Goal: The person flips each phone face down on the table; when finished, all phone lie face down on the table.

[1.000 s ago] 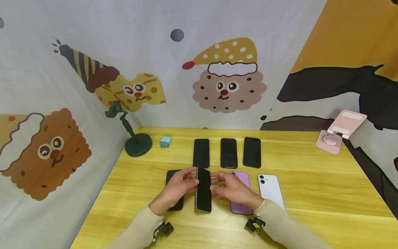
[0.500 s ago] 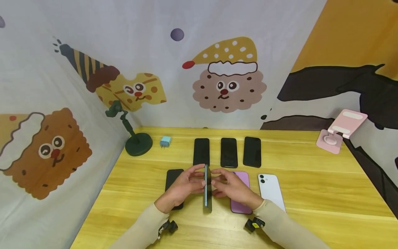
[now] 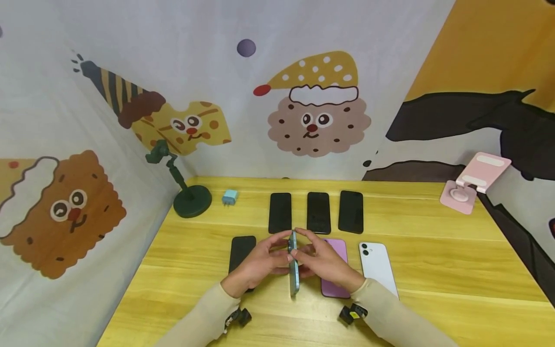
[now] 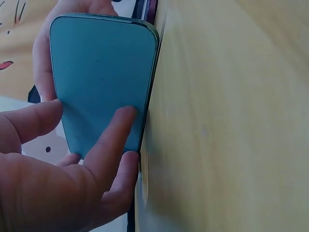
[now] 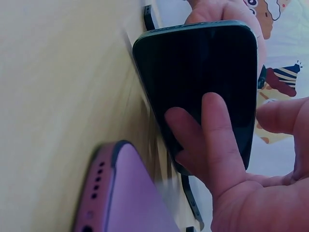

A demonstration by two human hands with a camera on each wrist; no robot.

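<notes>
A smartphone (image 3: 295, 279) stands on its long edge on the table, between my two hands. Its pale teal back (image 4: 101, 63) faces my left hand (image 3: 260, 262), which holds it with the thumb at the upper edge and fingers on the back and lower part. On the other side, my right hand (image 3: 326, 262) holds it too, its fingers against the dark screen (image 5: 193, 58) and its thumb at the upper edge. Partly under my left hand lies a black phone (image 3: 242, 248); a purple phone (image 3: 337, 289) lies partly under my right hand.
Three black phones (image 3: 280, 212) lie in a row behind. To the right is a white phone (image 3: 379, 265). At the back stand a dark green stand (image 3: 191, 202), a light blue charger plug (image 3: 230, 196) and a pink folding phone stand (image 3: 481, 173). Printed cloth encloses the wooden table (image 3: 433, 270).
The phone has turned about its long edge, from showing its dark screen to standing edge-on with its back to the left. Both hands have closed in, the left one moving right.
</notes>
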